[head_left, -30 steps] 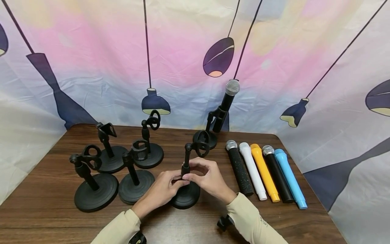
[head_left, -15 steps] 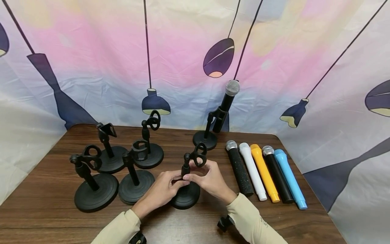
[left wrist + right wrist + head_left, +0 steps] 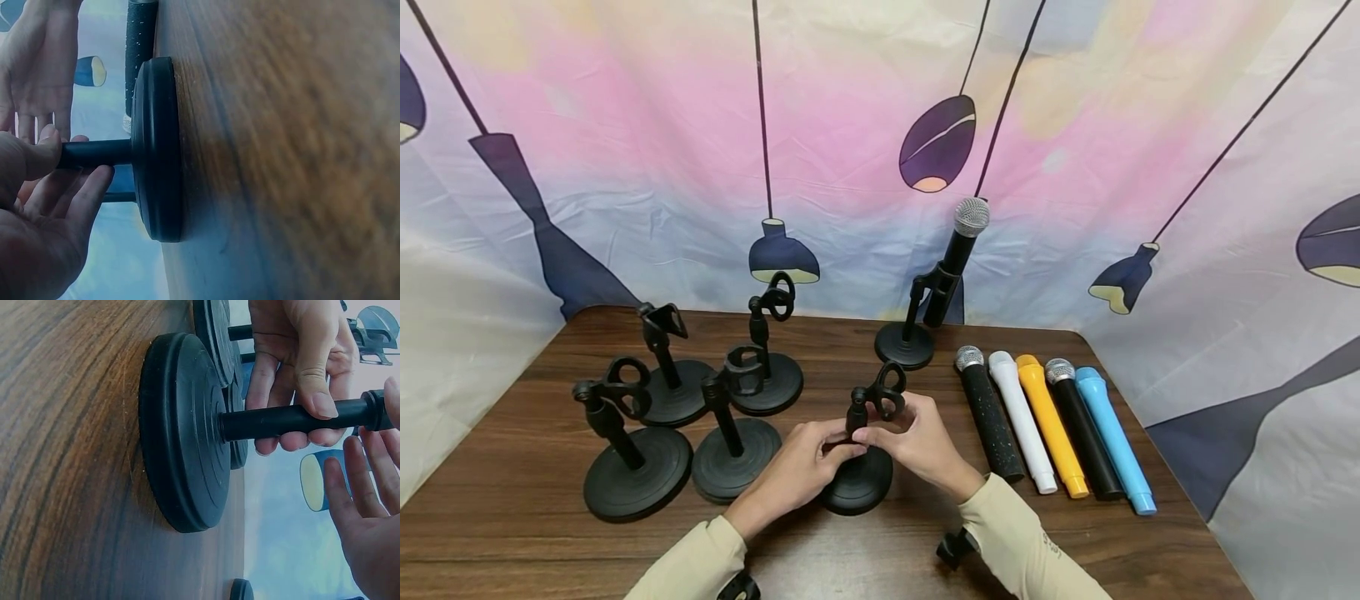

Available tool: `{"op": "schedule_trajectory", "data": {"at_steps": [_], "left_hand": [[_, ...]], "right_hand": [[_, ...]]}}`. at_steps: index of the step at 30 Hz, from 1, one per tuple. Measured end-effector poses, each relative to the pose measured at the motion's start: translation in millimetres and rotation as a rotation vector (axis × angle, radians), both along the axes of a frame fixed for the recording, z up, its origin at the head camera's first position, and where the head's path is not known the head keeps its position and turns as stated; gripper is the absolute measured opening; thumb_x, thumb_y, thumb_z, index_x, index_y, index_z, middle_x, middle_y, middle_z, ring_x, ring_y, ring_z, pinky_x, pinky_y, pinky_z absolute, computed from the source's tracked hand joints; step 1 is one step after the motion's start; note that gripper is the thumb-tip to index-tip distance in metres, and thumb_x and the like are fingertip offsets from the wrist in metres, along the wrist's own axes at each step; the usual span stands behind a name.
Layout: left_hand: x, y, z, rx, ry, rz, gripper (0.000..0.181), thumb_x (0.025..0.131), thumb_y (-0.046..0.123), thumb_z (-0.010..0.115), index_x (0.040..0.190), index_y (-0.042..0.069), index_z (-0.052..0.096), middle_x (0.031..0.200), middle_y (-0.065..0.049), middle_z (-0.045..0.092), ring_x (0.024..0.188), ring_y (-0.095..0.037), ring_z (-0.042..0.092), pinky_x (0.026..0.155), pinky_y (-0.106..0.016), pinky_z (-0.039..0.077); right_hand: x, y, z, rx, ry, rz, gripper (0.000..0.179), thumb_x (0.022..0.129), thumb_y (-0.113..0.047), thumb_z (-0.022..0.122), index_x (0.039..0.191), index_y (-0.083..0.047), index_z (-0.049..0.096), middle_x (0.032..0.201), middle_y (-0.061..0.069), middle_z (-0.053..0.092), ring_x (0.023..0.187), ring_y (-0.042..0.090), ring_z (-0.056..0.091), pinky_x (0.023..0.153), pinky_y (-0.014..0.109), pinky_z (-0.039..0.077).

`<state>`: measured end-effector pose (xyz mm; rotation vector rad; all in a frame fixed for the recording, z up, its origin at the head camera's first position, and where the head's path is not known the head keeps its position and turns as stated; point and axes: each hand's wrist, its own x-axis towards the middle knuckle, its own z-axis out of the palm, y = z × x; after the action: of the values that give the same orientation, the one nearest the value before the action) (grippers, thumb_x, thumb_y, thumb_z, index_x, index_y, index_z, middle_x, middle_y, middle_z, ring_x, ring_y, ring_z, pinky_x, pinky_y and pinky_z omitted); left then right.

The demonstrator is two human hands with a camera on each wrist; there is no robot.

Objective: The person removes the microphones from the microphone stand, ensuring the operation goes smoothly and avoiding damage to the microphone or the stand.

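Note:
Near the middle of the table, both hands hold the upright pole of a black desktop microphone stand [image 3: 857, 487], whose round base rests on the wood. My left hand [image 3: 808, 467] pinches the pole from the left; the right wrist view shows its thumb [image 3: 325, 405] pressed along the shaft. From the right, my right hand [image 3: 917, 442] grips higher up, around the collar [image 3: 375, 411]. Above the fingers, the stand's ring-shaped clip [image 3: 887, 393] holds nothing and tilts to the right. In the left wrist view the hands hide the upper pole.
Several black microphone stands [image 3: 638, 475] with vacant clips stand at left. A black microphone [image 3: 957, 258] sits in a stand at the back. Several loose microphones, including a yellow one [image 3: 1052, 425] and a blue one [image 3: 1116, 437], lie in a row at right. A patterned cloth hangs behind.
The held stand's upper part and clip have sunk lower toward the hands, so the pole is shorter. The clip has also turned slightly. Both hands stay almost in place.

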<state>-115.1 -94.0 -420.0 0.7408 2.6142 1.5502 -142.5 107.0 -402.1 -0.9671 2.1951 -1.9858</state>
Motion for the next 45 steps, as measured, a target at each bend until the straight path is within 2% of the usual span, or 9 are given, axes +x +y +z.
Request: {"op": "schedule_trajectory", "data": {"at_steps": [5,10,15,19,22,25,29,38,45], "left_hand": [[2.3,2.3,1.1,0.005,0.006,0.029,0.029,0.098,0.019,0.07,0.127,0.014,0.071,0.113,0.004,0.074,0.105,-0.012,0.069,0.088,-0.037,0.056],[4.4,4.8,1.3,-0.041,0.038,0.086,0.025,0.094,0.016,0.075,0.119,0.016,0.073,0.101,0.004,0.075,0.095,-0.01,0.071,0.081,-0.033,0.057],[5.1,7.3,2.9,-0.114,0.073,0.145,0.02,0.09,0.014,0.08,0.108,0.018,0.076,0.092,0.006,0.071,0.086,-0.009,0.069,0.075,-0.03,0.055],[1.4,9.5,4.9,-0.138,0.076,0.147,0.015,0.089,0.012,0.08,0.101,0.018,0.076,0.091,0.006,0.072,0.085,-0.011,0.069,0.075,-0.033,0.056],[-3.1,10.4,6.5,-0.137,0.057,0.149,0.013,0.089,0.01,0.079,0.1,0.016,0.076,0.092,0.005,0.074,0.087,-0.012,0.07,0.076,-0.036,0.057],[-8.9,10.9,7.8,-0.132,0.03,0.174,0.012,0.09,0.009,0.078,0.102,0.013,0.077,0.093,0.003,0.075,0.089,-0.015,0.071,0.077,-0.039,0.057],[-18.2,11.9,9.1,-0.129,0.008,0.219,0.013,0.09,0.01,0.078,0.103,0.013,0.078,0.095,0.002,0.075,0.092,-0.016,0.071,0.08,-0.04,0.057],[-39.9,13.1,10.9,-0.123,-0.036,0.258,0.009,0.092,0.012,0.077,0.101,0.015,0.077,0.097,0.003,0.075,0.093,-0.018,0.07,0.08,-0.04,0.056],[-56.6,12.4,10.7,-0.138,-0.019,0.276,0.011,0.094,0.014,0.075,0.105,0.012,0.077,0.098,0.0,0.075,0.102,-0.025,0.069,0.089,-0.046,0.053]], "right_hand": [[0.1,2,1.5,0.009,-0.006,-0.015,0.025,0.087,-0.002,0.08,0.11,0.002,0.071,0.108,0.014,0.071,0.103,0.024,0.07,0.093,0.054,0.053],[-0.4,8,1.0,0.079,-0.001,-0.009,0.026,0.087,-0.004,0.08,0.111,0.0,0.072,0.111,0.013,0.072,0.102,0.027,0.071,0.095,0.059,0.05],[-2.9,16,-2.7,0.163,-0.002,0.02,0.026,0.088,-0.008,0.081,0.112,-0.005,0.073,0.111,0.011,0.071,0.103,0.037,0.07,0.094,0.057,0.051],[-4.7,26,-6.2,0.233,-0.002,0.003,0.026,0.089,-0.011,0.08,0.114,-0.005,0.074,0.114,0.014,0.071,0.104,0.038,0.069,0.092,0.049,0.054],[-4.9,34,-8.3,0.274,0.003,-0.02,0.027,0.09,-0.012,0.08,0.114,-0.002,0.073,0.112,0.016,0.071,0.099,0.03,0.07,0.089,0.042,0.056],[-5.2,40,-10.1,0.285,0.004,-0.027,0.027,0.09,-0.013,0.079,0.113,0.0,0.073,0.111,0.016,0.071,0.095,0.024,0.069,0.088,0.041,0.056],[-6.4,45,-12.5,0.274,-0.008,-0.025,0.029,0.091,-0.014,0.079,0.114,0.002,0.072,0.11,0.016,0.071,0.095,0.023,0.069,0.088,0.042,0.056],[-7.1,56,-14.1,0.306,-0.019,-0.063,0.029,0.092,-0.016,0.078,0.113,0.002,0.072,0.11,0.018,0.071,0.094,0.021,0.069,0.086,0.044,0.056],[-6.6,59,-14.2,0.328,-0.025,-0.091,0.028,0.091,-0.017,0.079,0.112,0.0,0.074,0.107,0.018,0.072,0.092,0.018,0.069,0.084,0.039,0.057]]}}
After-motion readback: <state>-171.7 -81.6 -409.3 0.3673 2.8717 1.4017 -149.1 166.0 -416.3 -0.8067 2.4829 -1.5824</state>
